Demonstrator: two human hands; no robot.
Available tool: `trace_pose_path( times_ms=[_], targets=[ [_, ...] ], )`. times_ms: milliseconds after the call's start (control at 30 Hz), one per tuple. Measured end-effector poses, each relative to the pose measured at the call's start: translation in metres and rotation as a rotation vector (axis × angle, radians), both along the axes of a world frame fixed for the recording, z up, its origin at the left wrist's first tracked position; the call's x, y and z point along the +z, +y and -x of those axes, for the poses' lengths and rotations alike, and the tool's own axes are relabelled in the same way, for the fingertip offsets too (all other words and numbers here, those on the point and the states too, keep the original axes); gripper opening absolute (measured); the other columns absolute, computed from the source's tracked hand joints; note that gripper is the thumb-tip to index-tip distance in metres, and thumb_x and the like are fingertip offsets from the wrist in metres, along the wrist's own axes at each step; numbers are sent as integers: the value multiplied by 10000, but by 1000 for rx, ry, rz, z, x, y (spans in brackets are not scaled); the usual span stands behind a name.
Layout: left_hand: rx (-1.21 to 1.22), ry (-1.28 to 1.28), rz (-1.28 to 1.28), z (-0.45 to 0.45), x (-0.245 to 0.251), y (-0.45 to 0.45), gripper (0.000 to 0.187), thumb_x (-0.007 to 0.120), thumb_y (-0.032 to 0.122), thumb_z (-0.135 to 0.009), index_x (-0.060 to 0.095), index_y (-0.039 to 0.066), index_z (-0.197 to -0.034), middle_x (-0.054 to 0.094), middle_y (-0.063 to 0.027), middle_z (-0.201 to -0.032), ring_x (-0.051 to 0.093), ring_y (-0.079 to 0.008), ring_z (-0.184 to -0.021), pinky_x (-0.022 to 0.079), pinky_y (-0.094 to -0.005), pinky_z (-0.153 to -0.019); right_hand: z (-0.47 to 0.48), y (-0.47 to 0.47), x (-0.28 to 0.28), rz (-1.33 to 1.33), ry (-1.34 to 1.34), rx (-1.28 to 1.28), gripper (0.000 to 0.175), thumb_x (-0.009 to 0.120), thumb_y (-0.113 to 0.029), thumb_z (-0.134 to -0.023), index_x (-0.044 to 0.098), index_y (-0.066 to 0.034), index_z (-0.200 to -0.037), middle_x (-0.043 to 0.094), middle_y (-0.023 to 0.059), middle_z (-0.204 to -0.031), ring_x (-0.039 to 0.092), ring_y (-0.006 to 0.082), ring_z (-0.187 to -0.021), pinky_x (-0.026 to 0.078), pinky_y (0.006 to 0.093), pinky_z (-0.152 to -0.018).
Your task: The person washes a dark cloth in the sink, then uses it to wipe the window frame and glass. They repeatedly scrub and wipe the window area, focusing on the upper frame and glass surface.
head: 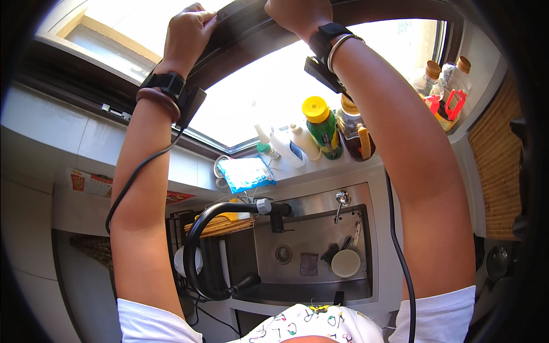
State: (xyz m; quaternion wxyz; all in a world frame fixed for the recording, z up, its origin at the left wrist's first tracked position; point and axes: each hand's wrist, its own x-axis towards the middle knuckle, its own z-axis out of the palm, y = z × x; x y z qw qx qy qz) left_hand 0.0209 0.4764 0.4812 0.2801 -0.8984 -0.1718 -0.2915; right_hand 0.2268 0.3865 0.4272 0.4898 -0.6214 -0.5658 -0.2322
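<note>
Both arms reach up to a dark window frame (246, 25) above a kitchen sink. My left hand (188, 32) is curled at the frame's left edge, its thumb and forefinger pinching there. My right hand (302, 15) lies against the frame at the picture's top. Its fingers are cut off by the picture's edge, so their grip is hidden. Bright window glass (253, 98) shows below and between the arms. A black strap with a small box and a cable sits on each wrist.
Along the sill stand a green bottle with a yellow cap (326, 128), a jar of dark liquid (355, 137), white bottles (288, 145) and a blue-white packet (245, 173). Below, the steel sink (296, 233) holds a pale bowl (345, 263). A black curved faucet (191, 253) arches at its left.
</note>
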Motion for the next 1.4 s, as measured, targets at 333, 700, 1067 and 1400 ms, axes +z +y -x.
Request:
trace_pose_path(
  times_ms=[333, 700, 1067, 1400],
  targets=[
    [-12, -23, -39, -2, -2, 2, 159, 697, 147, -877, 747, 8, -938, 686, -97, -837, 678, -248, -727, 529, -306, -675, -1, 2, -2, -1, -2, 16, 174, 481, -22, -874, 608, 14, -987, 667, 203, -1001, 687, 304, -948, 573, 376, -844],
    [-10, -60, -9, 1, -4, 1, 151, 705, 142, -877, 757, 21, -950, 695, -86, -839, 675, -231, -704, 527, -296, -662, -2, 2, -2, -29, -11, 10, 185, 491, -39, -861, 601, 7, -1002, 662, 190, -1022, 679, 306, -954, 563, 382, -848],
    [-20, -186, 88, -1, -9, -5, 110, 714, 86, -846, 758, 8, -909, 692, -105, -849, 676, -264, -719, 547, -310, -703, -1, -1, 0, 5, 52, 45, 192, 474, -52, -882, 615, 7, -998, 662, 193, -1006, 667, 323, -958, 552, 407, -857],
    [-50, -166, 155, 5, -7, -4, 160, 673, 39, -843, 758, 29, -978, 696, -88, -853, 674, -225, -732, 542, -282, -721, 0, 0, 0, 8, 47, 36, 245, 472, -63, -887, 619, -9, -1075, 665, 190, -1059, 668, 317, -974, 550, 394, -876]
  ],
)
